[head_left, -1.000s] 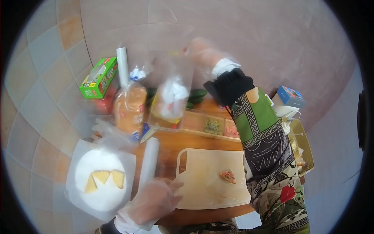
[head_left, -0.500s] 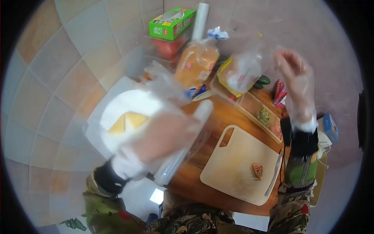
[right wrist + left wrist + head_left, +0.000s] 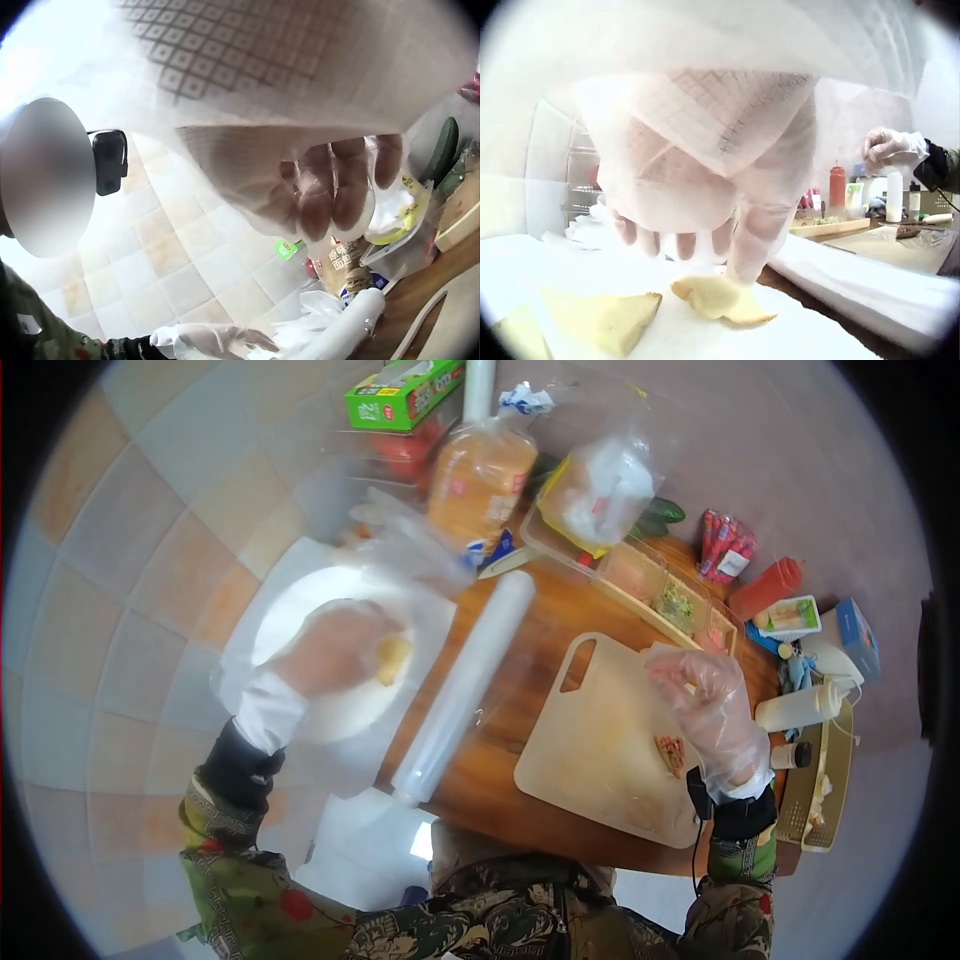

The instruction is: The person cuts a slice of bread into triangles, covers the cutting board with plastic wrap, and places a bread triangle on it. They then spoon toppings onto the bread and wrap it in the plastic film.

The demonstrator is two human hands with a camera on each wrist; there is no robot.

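Observation:
My left hand [image 3: 345,645], in a clear plastic glove, is low over a white plate [image 3: 300,595] at the left. In the left wrist view its thumb meets a triangular piece of bread [image 3: 724,298]; the fingers stand apart from the thumb. Another bread triangle [image 3: 604,319] lies beside it. Gloved too, my right hand [image 3: 705,695] hovers over the right side of a cream cutting board [image 3: 580,750]. Its fingers hang loosely bent, with nothing visible between them. Near that wrist, a small wedge with chopped topping [image 3: 670,755] lies on the board.
A roll of clear film [image 3: 465,690] lies between plate and board. Behind stand bagged bread [image 3: 480,485], a green box [image 3: 405,395] and a divided tray [image 3: 635,575] of chopped fillings. At right are a red bottle [image 3: 765,590], a white bottle [image 3: 800,708] and a basket [image 3: 835,770].
My left hand has moved from the board's left edge to the plate's bread pieces. My right hand has drawn back from the far bags to above the board. The head view has shifted.

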